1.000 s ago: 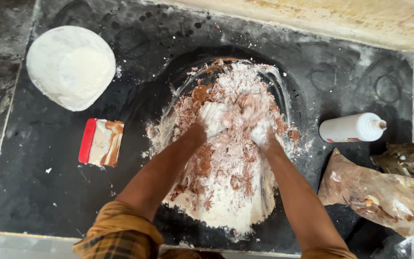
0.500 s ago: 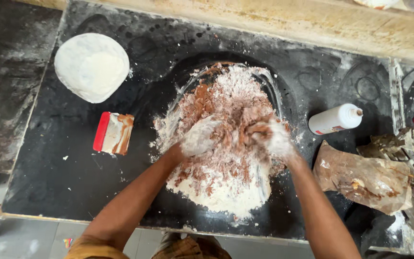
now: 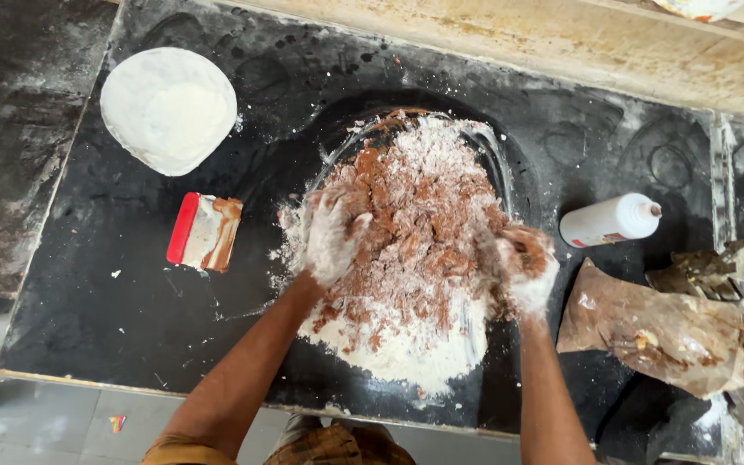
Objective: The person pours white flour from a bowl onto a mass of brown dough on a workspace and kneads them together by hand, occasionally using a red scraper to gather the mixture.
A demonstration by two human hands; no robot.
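Mid-frame, the left hand (image 3: 331, 241) spreads wide and the right hand (image 3: 525, 269) cups crumbly brown-and-white powder mound (image 3: 415, 258); fold inward from edges, avoiding spills.

Black stone countertop (image 3: 131, 327), matte, dusted white in patches and marked with faint ring stains; front edge pale and chipped. Rougher dark slab (image 3: 10, 129) adjoining at far left. Tan ledge (image 3: 561, 52) along the back, stained and streaked. Grey tiled floor (image 3: 53, 426) below the front edge, light grout lines. Even daylight, soft shadows
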